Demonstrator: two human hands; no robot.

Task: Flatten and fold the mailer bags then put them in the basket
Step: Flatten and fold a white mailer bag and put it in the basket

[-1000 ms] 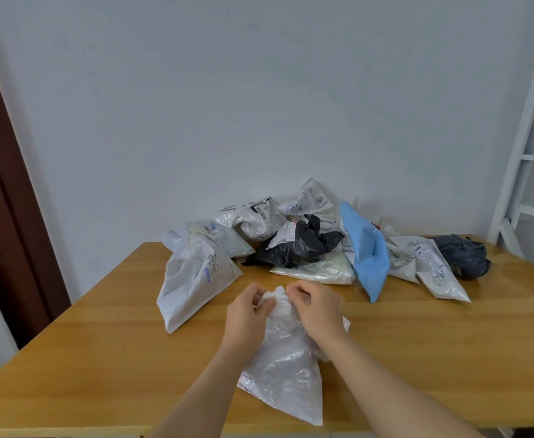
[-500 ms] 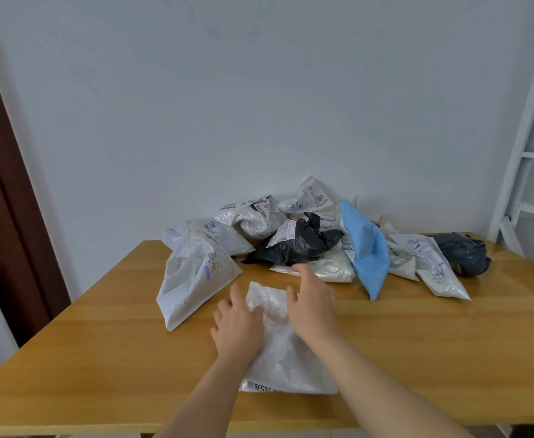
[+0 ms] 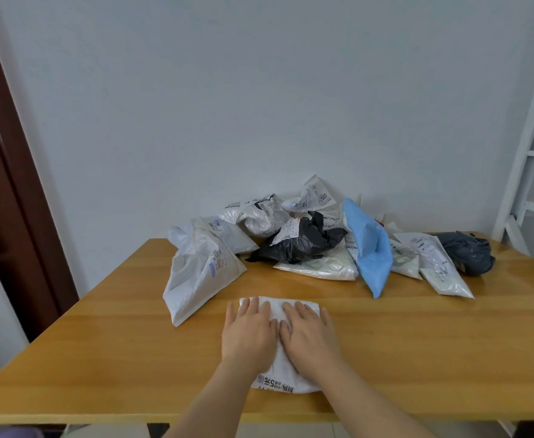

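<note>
At the far left edge we see a dark brown door frame (image 3: 9, 172) running down beside a plain pale wall (image 3: 259, 90). The bench (image 3: 101, 358) is warm yellow wood, its near edge crossing the bottom of the view. On its left part a large white mailer bag (image 3: 196, 279) lies slumped, just beside the bag we are working on. That one, a white mailer bag (image 3: 286, 308), lies flat on the bench near the front edge, printed text showing at its near end. Our left hand (image 3: 249, 333) and right hand (image 3: 308, 335) press down on it side by side, each grip spread, fingers straight and pointing away from us. Behind, against the wall, sits a heap of crumpled mailers: a black bag (image 3: 300, 241), a blue bag (image 3: 371, 248) leaning upright, more white ones, then a dark grey bag (image 3: 466, 251) at the right end. At the far right stands a white ladder-like frame (image 3: 531, 137).
</note>
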